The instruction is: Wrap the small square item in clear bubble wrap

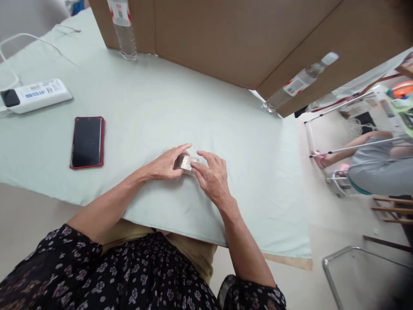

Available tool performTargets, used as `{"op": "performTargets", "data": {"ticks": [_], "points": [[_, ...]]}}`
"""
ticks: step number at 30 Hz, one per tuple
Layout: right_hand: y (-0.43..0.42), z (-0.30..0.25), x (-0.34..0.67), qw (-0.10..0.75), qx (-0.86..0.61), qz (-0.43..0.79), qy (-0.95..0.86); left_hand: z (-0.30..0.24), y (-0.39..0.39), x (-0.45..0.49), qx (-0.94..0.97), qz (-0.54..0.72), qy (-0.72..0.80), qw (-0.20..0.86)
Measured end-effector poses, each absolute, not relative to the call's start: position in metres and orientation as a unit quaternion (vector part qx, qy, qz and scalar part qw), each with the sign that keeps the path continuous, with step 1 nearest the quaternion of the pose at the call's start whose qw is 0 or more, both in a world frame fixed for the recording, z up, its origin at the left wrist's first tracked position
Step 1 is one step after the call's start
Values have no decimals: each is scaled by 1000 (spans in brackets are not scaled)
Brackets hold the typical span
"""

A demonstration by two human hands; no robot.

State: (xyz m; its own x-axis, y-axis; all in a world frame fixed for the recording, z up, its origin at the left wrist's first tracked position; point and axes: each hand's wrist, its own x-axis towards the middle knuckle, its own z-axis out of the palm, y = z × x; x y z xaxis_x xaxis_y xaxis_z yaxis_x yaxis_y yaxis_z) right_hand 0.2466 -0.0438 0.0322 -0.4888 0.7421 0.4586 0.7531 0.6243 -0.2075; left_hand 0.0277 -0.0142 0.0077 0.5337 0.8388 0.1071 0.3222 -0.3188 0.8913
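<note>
A small, blocky object with a pale silvery top point(187, 162) lies low over the cloth, between my two hands; its exact kind is unclear. My left hand point(166, 165) curls around its left end, the thumb at the near side and fingers at the far side. From the right, my right hand point(213, 175) touches the top and right end with a fingertip or thumb. Another finger of that hand stretches past the far side, apart from the block. Parts of the block's sides are hidden by the fingers.
A red-cased phone point(87, 142) and a white device with a label point(41, 95) lie on the left of the pale green tablecloth point(155, 103). Cardboard panels point(206, 38) stand behind, with plastic bottles point(125, 38) point(300, 84) against them. A seated person point(377, 163) is at right.
</note>
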Motion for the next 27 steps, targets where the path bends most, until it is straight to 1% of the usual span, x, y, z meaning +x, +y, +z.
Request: {"op": "performTargets", "data": {"ticks": [2,4,7,10,13,20,27], "points": [[-40,39,242,235,-417,-37,-877,7,-14,28,760,298,382,434],[-36,40,238,226,-401,-57,-886,7,-14,29,764,300,381,427],[-30,35,233,252,-402,-51,-879,6,-14,29,769,302,381,416],[-25,28,232,296,-437,-8,-850,6,-15,31,766,306,384,415],[-20,27,233,316,-451,21,-834,11,-17,32,743,314,395,439],[-1,43,235,306,-451,20,-838,18,-19,35,673,325,439,498],[22,58,239,313,-471,22,-825,19,-18,35,667,323,416,528]]}}
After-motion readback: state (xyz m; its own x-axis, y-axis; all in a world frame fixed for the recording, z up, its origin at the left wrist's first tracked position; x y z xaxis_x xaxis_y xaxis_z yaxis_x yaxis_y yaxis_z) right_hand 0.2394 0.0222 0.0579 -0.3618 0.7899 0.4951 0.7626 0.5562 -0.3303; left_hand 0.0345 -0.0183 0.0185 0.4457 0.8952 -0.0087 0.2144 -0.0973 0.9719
